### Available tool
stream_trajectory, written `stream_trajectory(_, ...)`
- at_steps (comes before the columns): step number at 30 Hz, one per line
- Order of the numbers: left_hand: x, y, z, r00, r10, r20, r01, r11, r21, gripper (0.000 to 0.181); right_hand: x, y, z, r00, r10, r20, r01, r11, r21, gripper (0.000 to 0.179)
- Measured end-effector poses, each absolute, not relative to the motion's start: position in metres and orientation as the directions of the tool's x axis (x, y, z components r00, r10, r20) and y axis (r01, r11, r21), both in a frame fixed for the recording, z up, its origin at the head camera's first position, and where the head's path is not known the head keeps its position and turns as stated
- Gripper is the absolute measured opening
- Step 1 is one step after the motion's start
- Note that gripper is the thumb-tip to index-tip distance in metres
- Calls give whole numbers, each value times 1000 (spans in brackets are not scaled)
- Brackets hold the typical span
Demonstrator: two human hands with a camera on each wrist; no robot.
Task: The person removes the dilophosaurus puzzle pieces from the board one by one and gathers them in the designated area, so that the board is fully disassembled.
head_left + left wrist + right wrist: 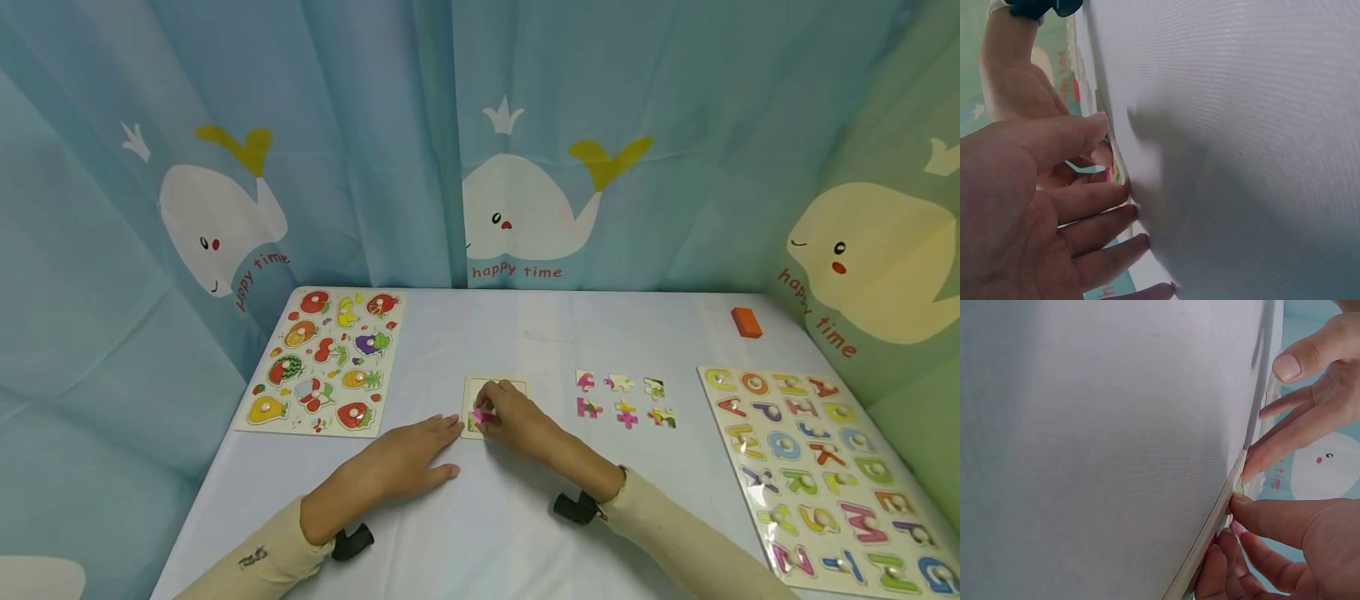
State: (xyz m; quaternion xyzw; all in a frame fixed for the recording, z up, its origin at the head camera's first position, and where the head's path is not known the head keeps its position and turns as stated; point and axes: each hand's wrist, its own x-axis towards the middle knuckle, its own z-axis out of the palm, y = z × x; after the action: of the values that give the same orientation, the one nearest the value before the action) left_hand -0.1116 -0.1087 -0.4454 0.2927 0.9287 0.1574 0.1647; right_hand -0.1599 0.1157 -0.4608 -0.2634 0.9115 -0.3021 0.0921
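A small square puzzle board (pixel 495 377) with a pale rim lies mid-table. Over it, my right hand (pixel 521 423) pinches a pink jigsaw piece (pixel 480 414) between thumb and fingers, at the board's lower left; whether the piece is seated cannot be made out. A bit of green print (pixel 472 426) shows beside it. My left hand (pixel 408 457) rests palm down with fingers extended, its fingertips at the board's left edge (pixel 1241 459). In the left wrist view, its fingers (pixel 1100 228) are slightly spread and hold nothing. The right hand hides much of the board.
Several loose jigsaw pieces (pixel 626 414) lie in two rows right of the board. A fruit peg puzzle (pixel 381 367) stands at left, a letter peg puzzle (pixel 757 508) at right. An orange block (pixel 746 322) sits far right. Curtains (pixel 405 167) surround the table's back and sides.
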Motion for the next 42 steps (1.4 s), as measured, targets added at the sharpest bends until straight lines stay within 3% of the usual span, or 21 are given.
stream_trajectory(7, -112, -108, -445, -780, 591, -207, 493, 783, 379, 64, -160, 115, -460, -832, -554, 27, -447, 642, -622, 27)
stream_trajectory(15, -111, -106, -446, -785, 587, -198, 498, 787, 363, 63, -160, 119, -455, -820, -568, 77, -484, 614, -624, 18)
stream_trajectory(22, -110, -105, -444, -787, 587, -193, 501, 789, 356, 63, -159, 130, -437, -845, -533, 35, -413, 611, -676, 14)
stream_trajectory(29, -109, -105, -447, -782, 592, -196, 508, 787, 350, 63, -165, 178, -411, -870, -492, 33, -377, 620, -689, 8)
stream_trajectory(34, -108, -106, -448, -790, 578, -205, 487, 795, 362, 63, -169, 228, -406, -865, -499, -44, -312, 605, -733, 5)
stream_trajectory(42, -108, -106, -448, -786, 589, -189, 507, 788, 349, 62, -165, 285, -420, -794, -591, -145, -288, 576, -765, 8)
